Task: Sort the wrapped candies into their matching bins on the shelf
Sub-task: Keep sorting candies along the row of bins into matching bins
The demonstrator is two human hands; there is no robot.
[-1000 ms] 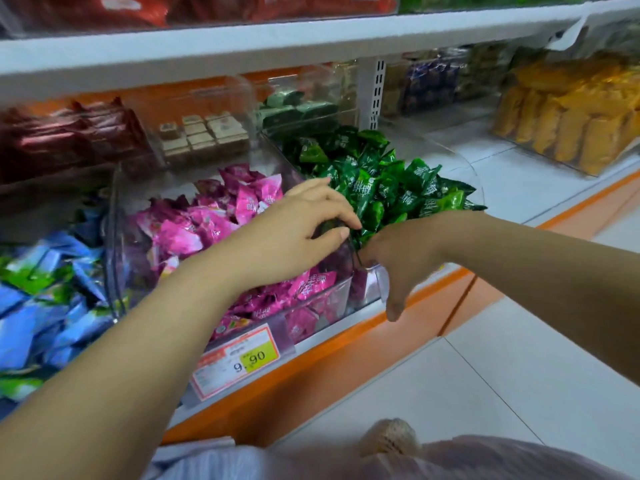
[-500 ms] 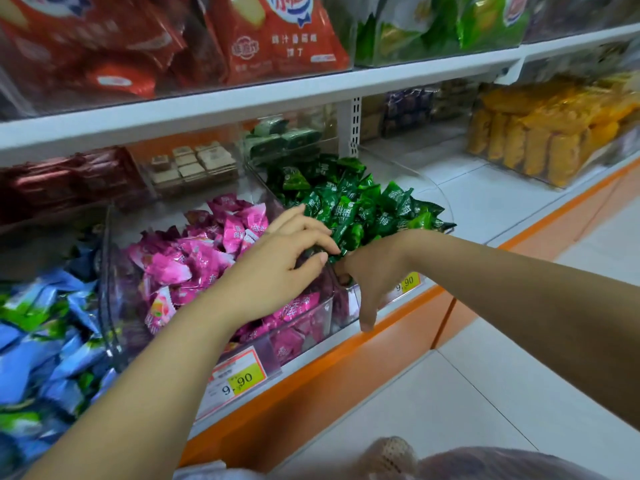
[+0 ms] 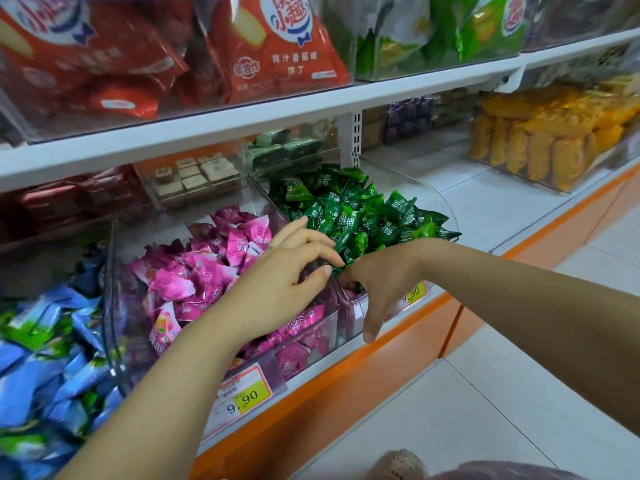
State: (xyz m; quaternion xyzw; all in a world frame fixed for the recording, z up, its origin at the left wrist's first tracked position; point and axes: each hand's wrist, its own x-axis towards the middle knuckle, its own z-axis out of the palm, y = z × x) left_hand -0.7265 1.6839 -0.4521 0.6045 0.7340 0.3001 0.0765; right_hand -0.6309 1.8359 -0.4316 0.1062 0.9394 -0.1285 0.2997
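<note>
Left hand (image 3: 284,285): held over the front right corner of the pink bin (image 3: 110,306), with its fingers reaching to the divider shared with the green bin (image 3: 440,199).
Left grip: thumb and fingers are bent and a little apart; it cannot be told whether a candy is pinched between them.
Right hand (image 3: 377,282): bent at the wrist over the front left corner of the green bin, thumb hanging down before the bin's front wall.
Right grip: the fingers are curled out of sight behind the hand, so it cannot be told whether anything is held.
Pink candies (image 3: 207,271): heaped in the pink bin at the front edge of the lower shelf (image 3: 346,368).
Green candies (image 3: 349,209): piled in the green bin, just beside the pink bin on its right.
Blue candies (image 3: 52,358): stacked at the left end of the lower shelf, against the pink bin's left wall.
Price tags: one (image 3: 242,396) is fixed to the front edge below the pink bin; another (image 3: 414,292) is partly hidden by the right wrist.
Upper shelf (image 3: 207,126): red snack bags (image 3: 287,46) and green snack bags (image 3: 450,29) are stored there.
Yellow packs (image 3: 554,133): kept in a clear box near the right end of the lower shelf.
</note>
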